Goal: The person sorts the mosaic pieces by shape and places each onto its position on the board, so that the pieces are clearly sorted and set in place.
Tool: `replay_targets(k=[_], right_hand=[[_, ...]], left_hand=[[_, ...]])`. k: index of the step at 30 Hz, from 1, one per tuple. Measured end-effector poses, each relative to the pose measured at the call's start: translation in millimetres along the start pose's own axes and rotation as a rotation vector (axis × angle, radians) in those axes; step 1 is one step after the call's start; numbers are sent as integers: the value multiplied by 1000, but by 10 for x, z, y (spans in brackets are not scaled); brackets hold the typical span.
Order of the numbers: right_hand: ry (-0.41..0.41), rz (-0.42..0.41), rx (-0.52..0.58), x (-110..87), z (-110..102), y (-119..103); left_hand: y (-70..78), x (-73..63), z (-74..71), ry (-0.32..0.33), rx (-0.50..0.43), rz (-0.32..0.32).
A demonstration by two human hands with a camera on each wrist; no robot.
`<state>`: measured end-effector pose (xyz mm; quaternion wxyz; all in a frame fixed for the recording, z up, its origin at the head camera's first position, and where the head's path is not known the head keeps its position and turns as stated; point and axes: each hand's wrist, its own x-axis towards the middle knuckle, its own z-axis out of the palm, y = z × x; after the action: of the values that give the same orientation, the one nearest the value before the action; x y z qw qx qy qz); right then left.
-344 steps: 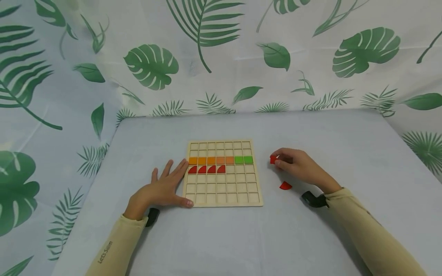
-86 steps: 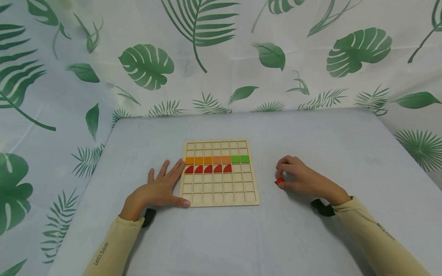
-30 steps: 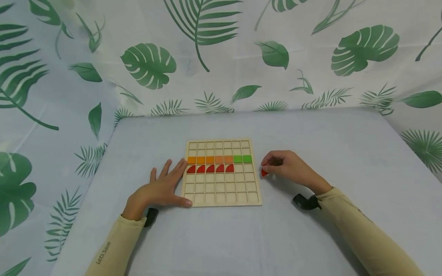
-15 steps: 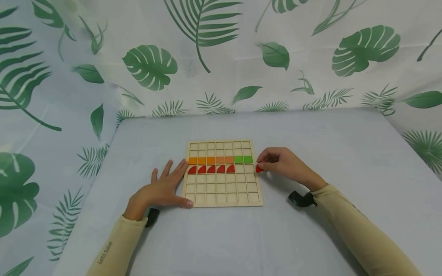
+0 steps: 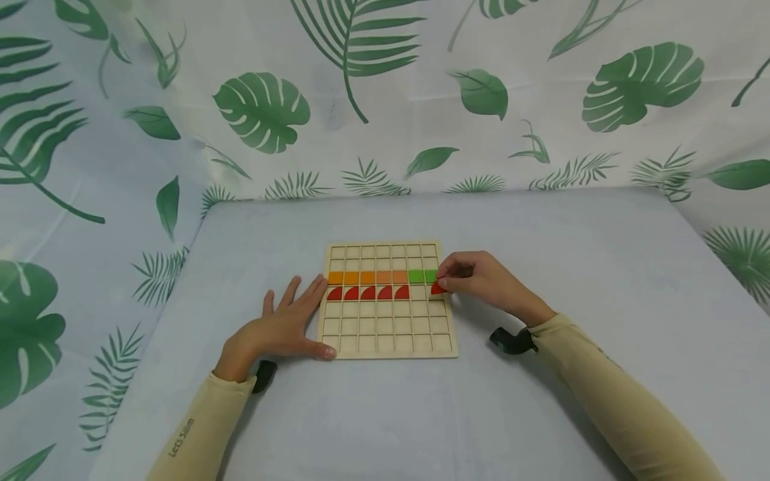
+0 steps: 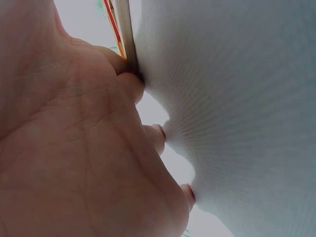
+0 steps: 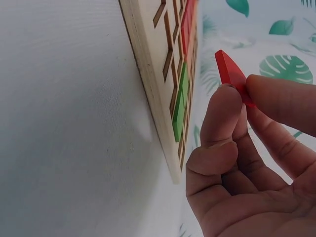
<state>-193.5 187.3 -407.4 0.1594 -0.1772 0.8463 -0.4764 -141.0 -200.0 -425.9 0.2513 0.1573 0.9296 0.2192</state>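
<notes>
A wooden grid board [image 5: 385,326] lies flat on the table. My left hand [image 5: 278,334] is spread with fingers straight, index fingertip and thumb at the board's left side; the left wrist view shows its palm [image 6: 84,128] beside the board edge [image 6: 124,29]. Between thumb and fingers my right hand [image 5: 481,280] pinches a red quarter-circle tile [image 5: 437,288] over the right end of the fourth row. The right wrist view shows that red tile [image 7: 229,76] tilted in the fingers, apart from the board. Several red quarter-circle tiles [image 5: 367,292] fill that row's left cells.
Directly above the red tiles runs a row of orange tiles [image 5: 351,277], light orange tiles [image 5: 392,276] and green tiles [image 5: 416,276]. A leaf-patterned cloth [image 5: 385,113] hangs behind the pale table [image 5: 385,414]. A black wrist camera [image 5: 511,341] sits under the right wrist.
A fifth red tile has joined the row since the oldest frame. My right hand picked up another from the table and moved it left over the board. The left hand stayed put.
</notes>
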Motion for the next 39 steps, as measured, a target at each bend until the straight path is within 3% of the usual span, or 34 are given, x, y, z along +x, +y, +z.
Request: replay_targets(k=[21,39], right_hand=[[-24,-63,-11,166,113,-20],[-39,-107,-132,254,213,-36]], left_hand=[[-13,10,19,3,-3,-10],[6,13,18,7,4,-17]])
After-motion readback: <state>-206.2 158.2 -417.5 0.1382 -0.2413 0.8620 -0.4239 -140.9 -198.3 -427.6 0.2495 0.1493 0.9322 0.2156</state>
